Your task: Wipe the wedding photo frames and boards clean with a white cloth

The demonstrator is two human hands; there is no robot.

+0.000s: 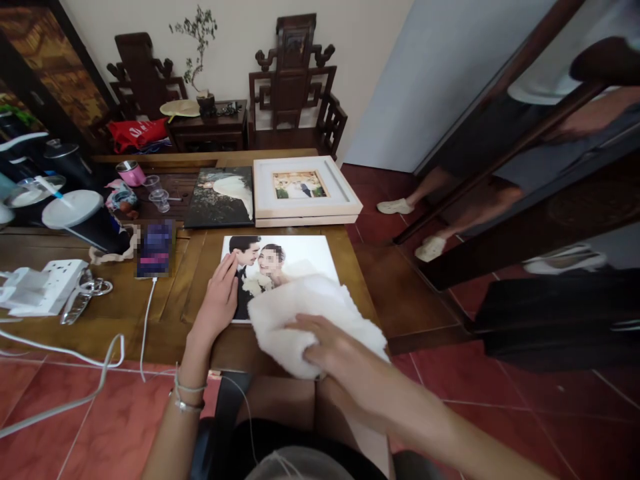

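Pale clothing (pixel 295 465) on my own body lay closest. Beyond it my right hand (pixel 325 343) was clamped on a fluffy white cloth (pixel 300 307), bunched over the lower right of a photo panel (pixel 280 263). That panel lay flat on the wooden table (pixel 183 300), printed with two people (pixel 255 267) against a bright white ground. My left hand (pixel 220 297) rested flat, unclenched, along its left edge. Farther left stood a dark cup (pixel 100 230) with a pale lid (pixel 70 208) and straw (pixel 50 188), its contents hidden; behind, a pot (pixel 205 104) held a small tree (pixel 200 50).
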